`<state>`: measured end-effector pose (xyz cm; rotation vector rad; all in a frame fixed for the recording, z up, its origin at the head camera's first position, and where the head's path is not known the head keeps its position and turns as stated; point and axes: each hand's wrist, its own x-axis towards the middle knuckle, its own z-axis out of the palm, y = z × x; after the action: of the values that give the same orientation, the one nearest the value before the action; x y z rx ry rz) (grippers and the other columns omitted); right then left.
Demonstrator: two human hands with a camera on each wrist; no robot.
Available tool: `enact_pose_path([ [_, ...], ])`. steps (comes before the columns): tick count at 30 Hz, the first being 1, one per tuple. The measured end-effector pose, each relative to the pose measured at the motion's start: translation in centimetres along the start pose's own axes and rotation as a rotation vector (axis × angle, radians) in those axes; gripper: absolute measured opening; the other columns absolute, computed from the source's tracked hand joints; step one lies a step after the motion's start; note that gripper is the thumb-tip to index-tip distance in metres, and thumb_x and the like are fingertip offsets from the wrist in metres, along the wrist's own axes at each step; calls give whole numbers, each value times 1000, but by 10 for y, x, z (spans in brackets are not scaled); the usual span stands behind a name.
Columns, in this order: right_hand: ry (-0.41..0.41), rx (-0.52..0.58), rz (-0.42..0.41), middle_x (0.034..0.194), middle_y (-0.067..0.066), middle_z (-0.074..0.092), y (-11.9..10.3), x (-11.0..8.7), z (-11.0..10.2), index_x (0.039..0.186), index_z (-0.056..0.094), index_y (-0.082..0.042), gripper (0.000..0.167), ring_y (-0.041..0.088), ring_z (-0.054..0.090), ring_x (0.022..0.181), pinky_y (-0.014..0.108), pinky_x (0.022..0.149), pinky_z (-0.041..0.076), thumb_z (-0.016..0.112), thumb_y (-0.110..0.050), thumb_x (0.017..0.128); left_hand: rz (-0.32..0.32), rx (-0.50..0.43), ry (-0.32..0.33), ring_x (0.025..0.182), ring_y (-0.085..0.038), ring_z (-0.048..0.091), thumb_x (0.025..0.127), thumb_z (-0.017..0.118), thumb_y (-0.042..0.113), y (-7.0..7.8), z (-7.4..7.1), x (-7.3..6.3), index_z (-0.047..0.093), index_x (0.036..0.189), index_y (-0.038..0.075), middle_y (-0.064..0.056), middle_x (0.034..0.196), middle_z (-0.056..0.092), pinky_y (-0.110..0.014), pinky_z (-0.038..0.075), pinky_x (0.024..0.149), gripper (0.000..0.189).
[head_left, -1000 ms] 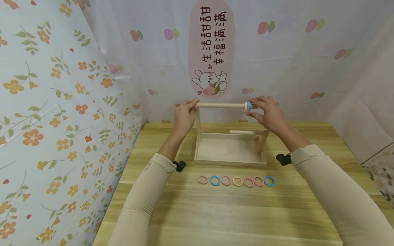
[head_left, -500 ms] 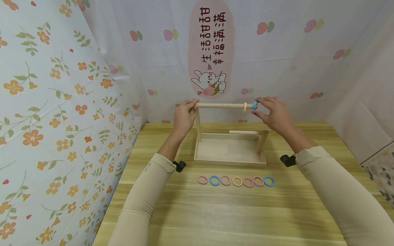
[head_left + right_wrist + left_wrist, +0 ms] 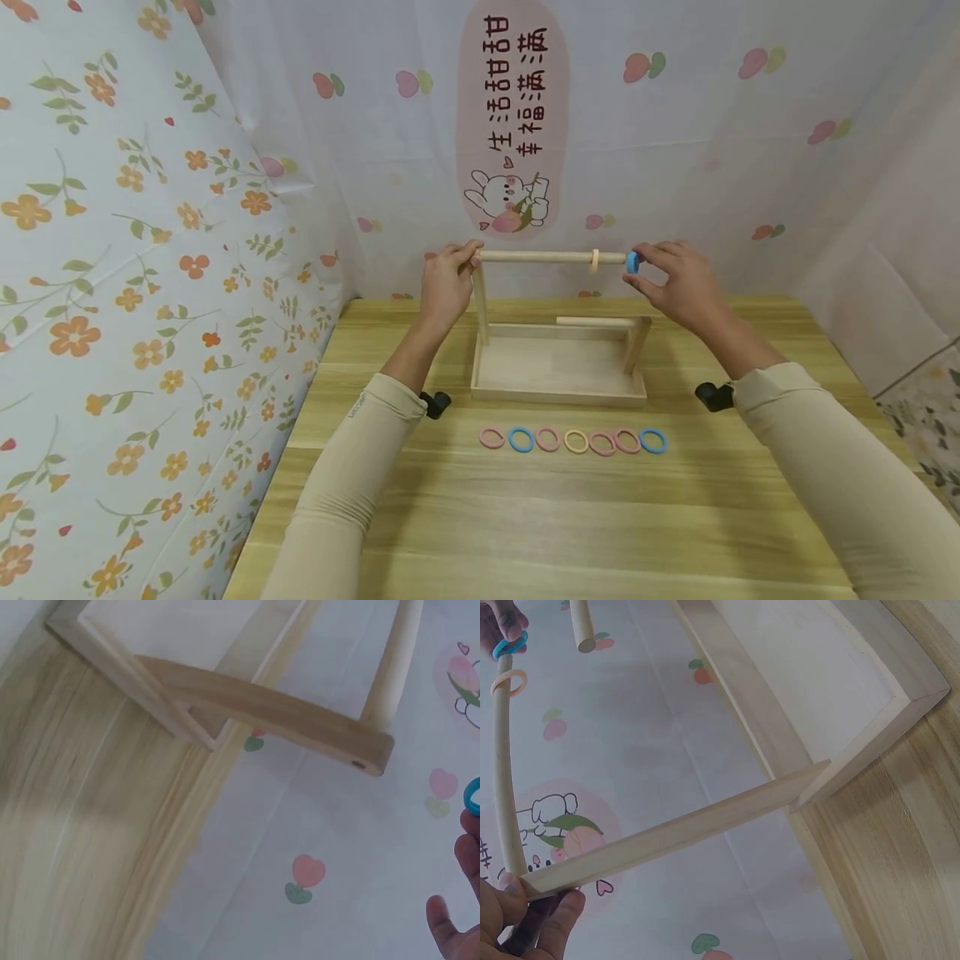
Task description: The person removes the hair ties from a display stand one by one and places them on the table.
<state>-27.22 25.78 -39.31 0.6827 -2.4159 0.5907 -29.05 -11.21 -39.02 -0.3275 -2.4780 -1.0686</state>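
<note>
My left hand (image 3: 444, 287) pinches the top corner of the rack's tall left post, where the upper wooden rod (image 3: 536, 257) joins it. At that rod's free right end, my right hand (image 3: 678, 279) holds a blue ring (image 3: 632, 263) between thumb and fingers. Whether the ring is still around the rod's tip or just off it, I cannot tell. An orange ring (image 3: 595, 261) hangs around the rod, a short way in from the tip. The wooden rack (image 3: 558, 397) has a shallow tray base and stands on the table. In the right wrist view only part of the blue ring (image 3: 472, 796) shows.
A shorter post on the rack's right carries a lower rod (image 3: 596, 322) pointing left. In front of the rack, several pink, blue and yellow rings lie in a row, with a blue ring (image 3: 653, 441) at the right end. Patterned cloth (image 3: 360, 150) hangs behind the table.
The blue ring has moved right along the upper rod to its tip, with my right hand, away from the orange ring. My left hand stays at the post's top.
</note>
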Motion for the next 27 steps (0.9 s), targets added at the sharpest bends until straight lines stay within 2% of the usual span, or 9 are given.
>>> enact_pose_path([
  [8, 22, 15, -57, 118, 30, 77, 6, -10, -4, 124, 77, 7, 44, 52, 68, 108, 67, 93, 56, 94, -4, 85, 0, 13, 0, 117, -33, 80, 112, 64, 19, 0, -2, 2, 76, 141, 7, -20, 132, 78, -41, 68, 90, 34],
  [13, 38, 1, -106, 109, 30, 77, 13, -21, -5, 121, 79, 8, 45, 51, 68, 96, 65, 86, 55, 97, -2, 80, 1, 14, 2, 118, -34, 80, 112, 64, 20, 0, -2, 2, 76, 141, 7, -20, 132, 79, -41, 68, 90, 34],
  [16, 23, -6, -104, 104, 29, 76, 16, -29, -6, 123, 79, 8, 49, 49, 67, 93, 63, 82, 53, 97, -2, 79, -3, 9, 1, 118, -34, 79, 111, 64, 20, -1, -1, 2, 76, 141, 7, -19, 132, 78, -42, 67, 90, 35],
  [22, -28, -13, -87, 107, 27, 78, 19, -47, -10, 121, 80, 5, 46, 46, 66, 96, 62, 83, 52, 96, -3, 78, -3, 14, 4, 117, -33, 80, 111, 65, 21, -1, -1, 1, 76, 141, 8, -19, 132, 79, -42, 67, 91, 35],
  [27, -66, -32, -75, 104, 21, 78, 20, -65, -15, 116, 82, 3, 41, 44, 66, 100, 63, 84, 53, 96, -11, 81, -7, 23, -3, 115, -33, 80, 112, 65, 20, 1, -1, 0, 77, 142, 11, -19, 132, 78, -42, 67, 90, 34],
])
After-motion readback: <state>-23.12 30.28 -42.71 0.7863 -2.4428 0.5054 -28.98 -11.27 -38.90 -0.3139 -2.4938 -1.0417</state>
